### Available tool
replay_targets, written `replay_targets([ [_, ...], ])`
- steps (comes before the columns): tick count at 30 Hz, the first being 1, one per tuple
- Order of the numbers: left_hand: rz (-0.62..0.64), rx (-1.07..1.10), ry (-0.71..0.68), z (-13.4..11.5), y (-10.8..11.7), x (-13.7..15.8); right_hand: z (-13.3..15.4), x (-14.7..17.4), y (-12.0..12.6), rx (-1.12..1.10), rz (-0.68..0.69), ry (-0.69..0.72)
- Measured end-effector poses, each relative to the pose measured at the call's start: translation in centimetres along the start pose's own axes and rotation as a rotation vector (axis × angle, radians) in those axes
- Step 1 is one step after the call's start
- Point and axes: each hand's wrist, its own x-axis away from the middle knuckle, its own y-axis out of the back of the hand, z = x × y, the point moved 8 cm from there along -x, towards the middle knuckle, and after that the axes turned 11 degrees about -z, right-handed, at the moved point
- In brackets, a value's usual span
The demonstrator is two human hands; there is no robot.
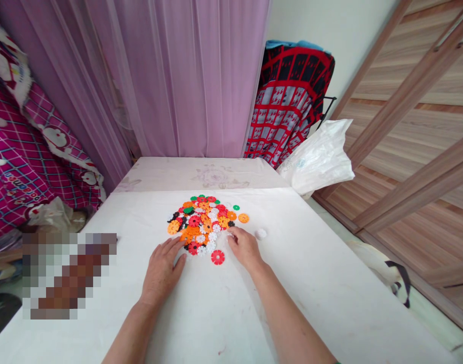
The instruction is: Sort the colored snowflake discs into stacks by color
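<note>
1. L hand (161,268), center-left of frame: I see fingers loosely spread, tips at pile's lower-left edge.
2. R hand (247,248), just right of center: fingers curled at pile's right edge; can't tell from here if it's pinching a pc. Hands well apart.
3. Disc pile (205,221) mid-frame btwn/above hands: notched discs, red/orange/white/green/blk.
4. Loose red disc (218,262) below pile; white disc (260,234) right of R hand.
5. White tablecloth (314,263) under all.
6. Plastic bag (318,157) upper right; purple curtain (193,76) top ctr.
</note>
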Motion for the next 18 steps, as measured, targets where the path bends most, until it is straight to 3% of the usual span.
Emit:
replay_targets([
  [18,0.009,0.001,0.007,0.0,0.1,-0.1,0.6,0.9,1.3,0.188,0.123,0.097],
])
